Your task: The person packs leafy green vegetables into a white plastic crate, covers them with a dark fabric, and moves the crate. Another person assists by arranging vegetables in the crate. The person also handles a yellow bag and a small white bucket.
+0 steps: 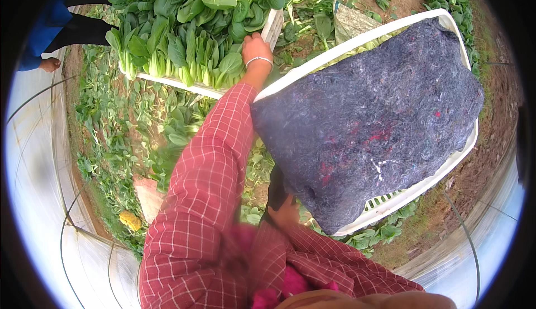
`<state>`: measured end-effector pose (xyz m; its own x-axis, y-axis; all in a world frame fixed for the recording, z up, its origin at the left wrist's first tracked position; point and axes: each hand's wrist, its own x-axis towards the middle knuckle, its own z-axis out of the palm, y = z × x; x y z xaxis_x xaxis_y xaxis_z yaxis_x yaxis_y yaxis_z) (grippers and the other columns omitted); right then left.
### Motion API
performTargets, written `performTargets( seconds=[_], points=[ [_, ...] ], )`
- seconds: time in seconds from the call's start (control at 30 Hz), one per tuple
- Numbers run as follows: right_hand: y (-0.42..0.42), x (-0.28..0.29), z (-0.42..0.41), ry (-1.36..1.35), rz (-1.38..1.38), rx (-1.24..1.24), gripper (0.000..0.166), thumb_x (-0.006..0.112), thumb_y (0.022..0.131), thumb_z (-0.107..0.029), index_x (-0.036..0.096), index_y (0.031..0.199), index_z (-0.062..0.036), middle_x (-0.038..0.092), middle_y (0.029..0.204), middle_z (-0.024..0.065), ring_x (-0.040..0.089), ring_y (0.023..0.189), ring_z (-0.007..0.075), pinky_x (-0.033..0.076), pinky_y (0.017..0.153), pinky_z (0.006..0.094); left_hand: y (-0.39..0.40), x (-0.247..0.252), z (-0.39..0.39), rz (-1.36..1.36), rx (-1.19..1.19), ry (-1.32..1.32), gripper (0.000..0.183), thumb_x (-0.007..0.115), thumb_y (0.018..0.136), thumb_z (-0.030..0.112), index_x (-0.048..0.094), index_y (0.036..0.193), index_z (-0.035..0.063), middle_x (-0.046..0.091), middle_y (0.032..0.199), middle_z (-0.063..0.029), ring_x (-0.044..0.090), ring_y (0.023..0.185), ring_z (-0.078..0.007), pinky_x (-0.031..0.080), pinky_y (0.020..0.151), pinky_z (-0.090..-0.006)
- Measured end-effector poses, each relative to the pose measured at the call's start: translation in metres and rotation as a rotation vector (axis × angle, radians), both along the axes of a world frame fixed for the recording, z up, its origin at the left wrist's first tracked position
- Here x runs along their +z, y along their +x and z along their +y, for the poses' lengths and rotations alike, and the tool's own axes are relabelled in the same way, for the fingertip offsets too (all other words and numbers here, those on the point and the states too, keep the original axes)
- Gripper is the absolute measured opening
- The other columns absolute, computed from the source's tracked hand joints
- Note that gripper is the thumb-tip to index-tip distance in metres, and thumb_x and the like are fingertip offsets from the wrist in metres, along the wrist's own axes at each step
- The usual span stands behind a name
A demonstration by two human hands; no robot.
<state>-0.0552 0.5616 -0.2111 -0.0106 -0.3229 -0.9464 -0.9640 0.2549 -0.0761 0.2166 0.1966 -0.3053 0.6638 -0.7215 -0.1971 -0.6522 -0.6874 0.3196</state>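
Note:
My left hand point(256, 53), with a thin bracelet at the wrist, is curled over the right end of a white plastic crate point(275, 27). Upright heads of bok choy point(190, 53) fill that crate, with more leafy heads lying across its far side. A second white crate point(444, 168) stands at the right, mostly covered by a dark grey felt blanket point(368, 120) with red and white flecks. Pale green stalks show along its upper edge. Below the blanket's lower left edge is my right hand point(284, 211), beside something black; its fingers are partly hidden, and its grip cannot be made out.
A person point(50, 64) in blue and black stands at the upper left, one hand hanging. Bok choy plants and loose leaves point(113, 112) cover the ground. A pale sack point(354, 22) lies between the crates, and a yellow object point(130, 221) at lower left. Plastic sheeting point(31, 120) borders both sides.

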Motion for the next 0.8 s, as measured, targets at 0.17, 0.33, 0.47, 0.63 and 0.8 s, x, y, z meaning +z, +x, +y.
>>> performTargets(
  seconds=[0.17,0.33,0.47,0.63,0.8],
  points=[
    [-0.001,-0.033,0.005,-0.260,-0.070,-0.057,0.107,0.067,0.069,-0.059,0.014,0.146,-0.0062,0.040,0.126,0.0408,0.054,0.106,0.0494,0.047,0.089,0.0512,-0.002,-0.010,-0.009,0.096,0.071,-0.129,0.030,0.064,0.083,0.016,0.052,0.105,-0.0009,0.057,0.103,-0.0256,0.060,0.091,-0.0443,0.050,0.080,-0.0492],
    [0.039,-0.012,-0.022,-0.184,0.149,-0.184,0.114,0.067,0.064,-0.062,0.011,0.146,-0.0062,0.038,0.126,0.0459,0.057,0.102,0.0502,0.049,0.086,0.0505,0.015,-0.039,-0.003,0.229,0.115,-0.309,0.023,0.066,0.083,0.022,0.055,0.089,0.0036,0.062,0.088,-0.0208,0.059,0.085,-0.0420,0.046,0.074,-0.0500],
    [0.062,0.003,-0.035,-0.096,0.290,-0.286,0.121,0.069,0.060,-0.065,0.008,0.147,-0.0061,0.038,0.123,0.0485,0.059,0.097,0.0517,0.051,0.082,0.0496,0.011,-0.020,-0.009,0.394,0.087,-0.168,0.021,0.063,0.085,0.020,0.065,0.088,-0.0008,0.065,0.083,-0.0248,0.063,0.077,-0.0428,0.050,0.071,-0.0483],
    [0.079,-0.007,-0.033,-0.120,0.300,-0.257,0.121,0.068,0.062,-0.064,0.007,0.146,-0.0032,0.039,0.121,0.0494,0.061,0.094,0.0488,0.051,0.082,0.0477,0.023,-0.020,-0.006,0.456,0.050,-0.159,0.020,0.061,0.086,0.019,0.066,0.087,-0.0010,0.065,0.082,-0.0247,0.064,0.079,-0.0421,0.051,0.070,-0.0473],
    [0.085,-0.015,-0.028,-0.073,0.287,-0.214,0.122,0.067,0.063,-0.065,0.004,0.146,0.0008,0.040,0.120,0.0500,0.063,0.094,0.0458,0.051,0.083,0.0456,0.024,-0.019,-0.007,0.526,0.025,-0.106,0.025,0.057,0.089,0.022,0.063,0.093,-0.0013,0.064,0.090,-0.0273,0.062,0.084,-0.0447,0.050,0.075,-0.0488]
  ],
)
